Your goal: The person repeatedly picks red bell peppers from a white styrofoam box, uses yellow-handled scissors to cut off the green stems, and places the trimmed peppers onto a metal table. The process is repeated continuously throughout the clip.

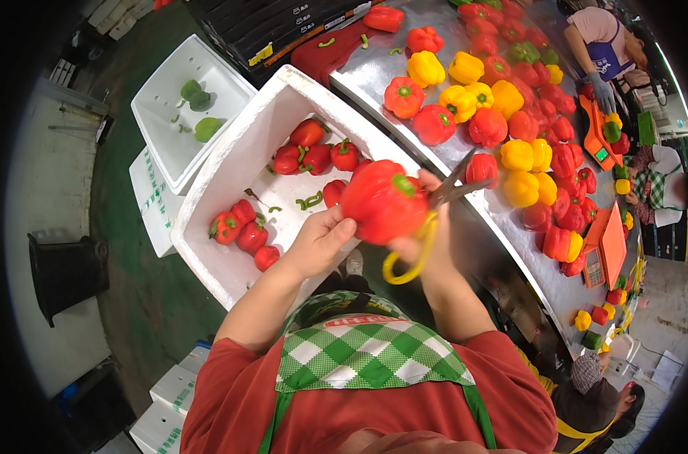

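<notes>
**Red pepper held up against yellow-handled scissors**

A large red bell pepper (383,201) is held in the air above the gap between a white foam box (230,163) and the metal tabletop (374,72). It is gripped from the left side by the left hand (319,242), whose fingers are curled around it and pressed against its skin. On its right side the right hand (427,242) is seen, with its fingers closed through the yellow loops of a pair of scissors (427,227). The blades are parted and lie just beside the pepper's green stem, pointing toward the tabletop.

In the foam box about 10 red peppers are gathered in 2 loose groups, with a few cut green stems between them. A second white box (162,121), farther left, holds 3 green peppers. The tabletop is covered with red, yellow and some green peppers.
</notes>
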Demonstrator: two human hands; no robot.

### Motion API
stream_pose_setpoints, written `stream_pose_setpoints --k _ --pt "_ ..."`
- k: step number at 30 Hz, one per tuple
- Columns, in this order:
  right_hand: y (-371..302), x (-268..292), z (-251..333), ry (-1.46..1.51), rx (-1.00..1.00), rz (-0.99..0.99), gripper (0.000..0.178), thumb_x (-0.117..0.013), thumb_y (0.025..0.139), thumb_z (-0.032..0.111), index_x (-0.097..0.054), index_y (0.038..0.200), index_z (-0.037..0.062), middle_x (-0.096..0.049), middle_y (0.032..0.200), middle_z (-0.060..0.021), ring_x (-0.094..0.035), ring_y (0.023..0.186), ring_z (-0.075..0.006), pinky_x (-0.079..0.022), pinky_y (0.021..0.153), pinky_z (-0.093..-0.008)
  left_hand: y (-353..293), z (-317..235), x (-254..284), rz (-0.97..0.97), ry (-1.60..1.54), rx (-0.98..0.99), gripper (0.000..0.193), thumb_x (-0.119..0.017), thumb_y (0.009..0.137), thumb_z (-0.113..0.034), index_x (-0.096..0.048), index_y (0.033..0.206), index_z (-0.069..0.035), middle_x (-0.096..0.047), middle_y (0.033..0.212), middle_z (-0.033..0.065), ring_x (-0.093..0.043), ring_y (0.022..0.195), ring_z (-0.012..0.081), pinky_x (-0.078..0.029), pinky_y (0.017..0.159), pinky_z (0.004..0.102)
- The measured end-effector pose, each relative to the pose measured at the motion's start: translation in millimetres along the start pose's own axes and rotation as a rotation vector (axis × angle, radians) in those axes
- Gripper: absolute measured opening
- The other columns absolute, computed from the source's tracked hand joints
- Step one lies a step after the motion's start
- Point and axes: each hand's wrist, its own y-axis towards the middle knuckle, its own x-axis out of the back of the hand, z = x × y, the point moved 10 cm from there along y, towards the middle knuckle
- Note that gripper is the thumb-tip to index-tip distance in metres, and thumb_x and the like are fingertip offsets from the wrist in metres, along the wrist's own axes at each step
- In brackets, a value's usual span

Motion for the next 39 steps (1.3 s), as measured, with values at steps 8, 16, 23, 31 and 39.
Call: stream_pose_setpoints --k 8,16,23,31,39 --pt "56 275 17 0.365 -0.088 -0.624 0.061 -0.066 0.087 0.052 -0.053 0.129 0.0107 -0.065 0.117 -0.0056 -0.066 0.1 -0.0259 -0.059 0.08 -0.0445 -29 29 118 -0.443 0.249 -0.001 0.031 -0.065 0.094 -0.02 -0.062 0.118 0.0 -0.065 0.097 0.0012 -0.057 0.085 0.0059 -0.047 0.075 0.0231" --pt "30 411 44 -0.068 0.239 -1.011 0.04 -0.058 0.098 0.032 -0.047 0.124 0.0045 -0.057 0.122 -0.0212 -0.063 0.104 -0.0331 -0.056 0.086 -0.0453 -127 85 274 -0.783 1.333 0.566 0.066 -0.078 0.074 -0.033 -0.054 0.13 -0.008 -0.049 0.137 0.0152 -0.05 0.121 0.0312 -0.044 0.098 0.0445" --pt "33 288 -11 -0.023 0.127 -0.722 0.052 -0.059 0.098 0.029 -0.033 0.137 0.0054 -0.051 0.129 -0.0266 -0.058 0.114 -0.0348 -0.05 0.098 -0.0427 -125 134 278 -0.64 1.718 0.839 0.072 -0.074 0.075 -0.027 -0.045 0.139 -0.013 -0.037 0.149 0.0106 -0.03 0.139 0.0342 -0.027 0.112 0.053" --pt "25 243 -3 -0.082 0.143 -0.674 0.049 -0.057 0.099 0.025 -0.034 0.137 0.0034 -0.055 0.12 -0.0218 -0.06 0.111 -0.0308 -0.05 0.097 -0.0419 -129 135 321 -0.547 1.815 0.964 0.043 -0.061 0.085 -0.018 -0.054 0.128 -0.014 -0.05 0.13 0.0088 -0.048 0.119 0.0328 -0.043 0.094 0.0498" --pt "14 195 8 -0.101 0.101 -0.638 0.051 -0.054 0.099 0.027 -0.034 0.141 0.0061 -0.061 0.113 -0.0222 -0.066 0.094 -0.0262 -0.053 0.089 -0.0358 -104 62 271 -0.528 1.577 0.811 0.07 -0.08 0.066 -0.021 -0.052 0.13 -0.015 -0.056 0.124 0.0104 -0.055 0.115 0.0287 -0.046 0.095 0.0424"
